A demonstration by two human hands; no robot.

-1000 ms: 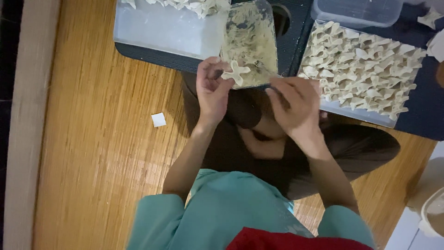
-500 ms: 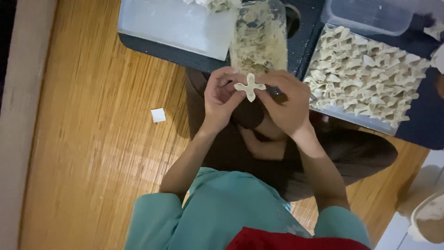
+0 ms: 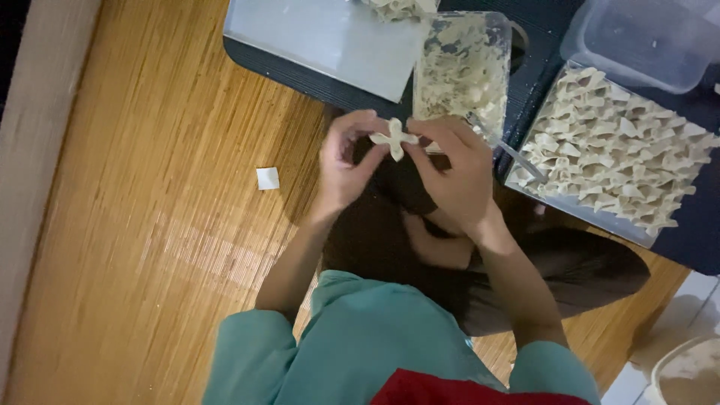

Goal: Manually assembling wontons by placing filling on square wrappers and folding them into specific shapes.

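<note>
Both my hands pinch one small pale dough piece (image 3: 394, 138), folded into a cross shape, and hold it up above my lap. My left hand (image 3: 343, 161) grips its left side and my right hand (image 3: 452, 169) grips its right side. Just beyond them stands a clear tub of pale filling (image 3: 459, 71) with a utensil handle (image 3: 517, 157) sticking out toward the right. A tray (image 3: 577, 206) at the right is packed with several folded dough pieces like the one I hold.
A white flat tray (image 3: 315, 41) lies at the back left on a dark mat (image 3: 262, 61). A clear lidded box (image 3: 637, 41) stands at the back right. A small white scrap (image 3: 268, 178) lies on the bamboo floor. A pale bowl (image 3: 686, 375) sits at the bottom right.
My hands came away from the filling tub and drew together. The dough piece, first at the tub's rim, is now raised between both hands, folded into a cross.
</note>
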